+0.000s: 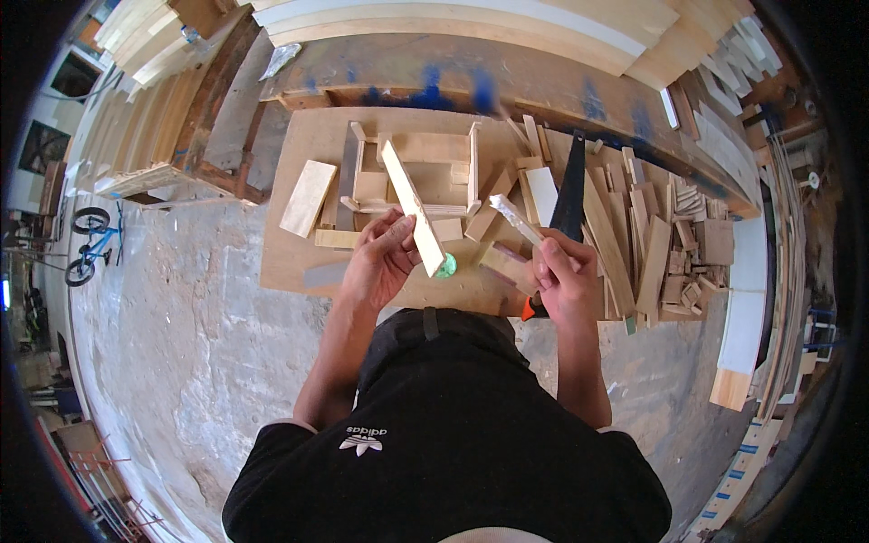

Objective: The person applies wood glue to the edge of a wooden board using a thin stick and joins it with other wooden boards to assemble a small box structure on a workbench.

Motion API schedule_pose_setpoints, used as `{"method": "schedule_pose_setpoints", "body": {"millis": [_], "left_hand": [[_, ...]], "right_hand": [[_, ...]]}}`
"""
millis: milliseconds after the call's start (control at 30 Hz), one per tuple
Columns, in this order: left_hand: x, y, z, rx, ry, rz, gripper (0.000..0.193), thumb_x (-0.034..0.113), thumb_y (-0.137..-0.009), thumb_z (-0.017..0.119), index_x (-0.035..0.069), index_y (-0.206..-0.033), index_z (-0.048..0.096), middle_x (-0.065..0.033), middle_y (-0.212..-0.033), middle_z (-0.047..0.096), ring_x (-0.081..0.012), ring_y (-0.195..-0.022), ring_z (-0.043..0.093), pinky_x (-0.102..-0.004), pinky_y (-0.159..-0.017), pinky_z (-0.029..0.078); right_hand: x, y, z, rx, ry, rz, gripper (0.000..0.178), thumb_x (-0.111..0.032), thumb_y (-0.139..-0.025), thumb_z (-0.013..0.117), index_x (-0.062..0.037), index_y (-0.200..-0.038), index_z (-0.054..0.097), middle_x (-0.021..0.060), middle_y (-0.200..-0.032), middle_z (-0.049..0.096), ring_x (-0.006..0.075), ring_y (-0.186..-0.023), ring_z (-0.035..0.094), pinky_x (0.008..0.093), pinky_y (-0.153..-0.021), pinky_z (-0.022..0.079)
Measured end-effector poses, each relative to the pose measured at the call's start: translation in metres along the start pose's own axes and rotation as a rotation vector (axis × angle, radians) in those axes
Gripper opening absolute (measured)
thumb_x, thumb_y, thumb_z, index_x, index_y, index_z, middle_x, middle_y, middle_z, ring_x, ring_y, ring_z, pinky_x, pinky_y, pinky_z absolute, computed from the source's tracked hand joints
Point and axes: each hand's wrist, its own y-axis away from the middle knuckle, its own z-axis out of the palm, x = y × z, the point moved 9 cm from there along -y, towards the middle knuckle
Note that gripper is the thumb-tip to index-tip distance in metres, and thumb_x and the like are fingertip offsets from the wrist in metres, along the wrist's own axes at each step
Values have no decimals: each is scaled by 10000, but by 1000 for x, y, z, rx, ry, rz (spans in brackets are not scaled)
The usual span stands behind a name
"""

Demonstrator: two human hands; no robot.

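My left hand (385, 256) pinches a pale flat wooden strip (409, 201) near its lower end, holding it tilted above the board. In my right hand (563, 271) is a thin stick (518, 218), its far end coated with something white, apart from the strip. A round green thing (446, 265), partly covered by the strip, sits just below it. Behind the strip a small rectangular wooden frame (473, 167) with corner posts lies on the brown board (306, 140). A handsaw (569, 185) with a dark blade and an orange-and-black handle lies beyond my right hand.
Loose wooden offcuts (654, 258) pile up on the board's right side. A wooden block (309, 198) lies left of the frame. Along the back runs a blue-stained bench (389, 68) with long planks above it. A blue bicycle (94, 244) stands far left on the concrete floor (181, 344).
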Motion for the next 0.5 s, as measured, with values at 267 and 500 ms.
{"method": "schedule_pose_setpoints", "body": {"millis": [267, 500], "left_hand": [[11, 9, 29, 99, 237, -66, 306, 122, -971, 489, -75, -1205, 479, -135, -975, 625, -180, -830, 680, -232, -684, 619], [23, 11, 56, 180, 233, -68, 286, 125, -969, 491, -92, -1154, 510, -162, -923, 651, -208, -731, 699, -233, -534, 617]], "right_hand": [[-80, 34, 62, -132, 712, -650, 219, -49, -844, 668, 47, -1041, 676, 111, -786, 640, 141, -606, 590, 242, -519, 467], [-99, 41, 88, -192, 893, -899, 255, 21, -744, 749, 4, -996, 713, 68, -792, 648, 137, -645, 623, 259, -578, 525]]}}
